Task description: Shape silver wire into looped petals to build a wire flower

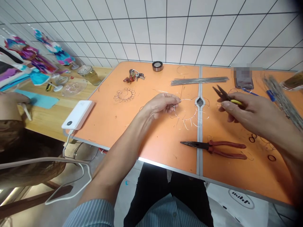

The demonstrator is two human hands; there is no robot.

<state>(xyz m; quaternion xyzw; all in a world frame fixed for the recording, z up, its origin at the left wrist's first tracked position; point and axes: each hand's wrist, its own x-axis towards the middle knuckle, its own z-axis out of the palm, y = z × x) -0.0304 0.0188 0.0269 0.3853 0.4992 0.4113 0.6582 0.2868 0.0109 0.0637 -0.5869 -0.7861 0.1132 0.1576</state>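
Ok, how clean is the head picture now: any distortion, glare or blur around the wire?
Head view: wide-angle bowing bends the wall tiles and the orange table's front edge; the top right corner darkens; no strong glare, shadows soft; the thin wire in the left hand reads sharp; the right hand and yellow-handled pliers look slightly soft; a pixelated patch sits over the phone.

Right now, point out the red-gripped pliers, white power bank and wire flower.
red-gripped pliers (227, 145), head view, upper grip.
white power bank (78, 114), head view, top face.
wire flower (124, 94), head view, centre.
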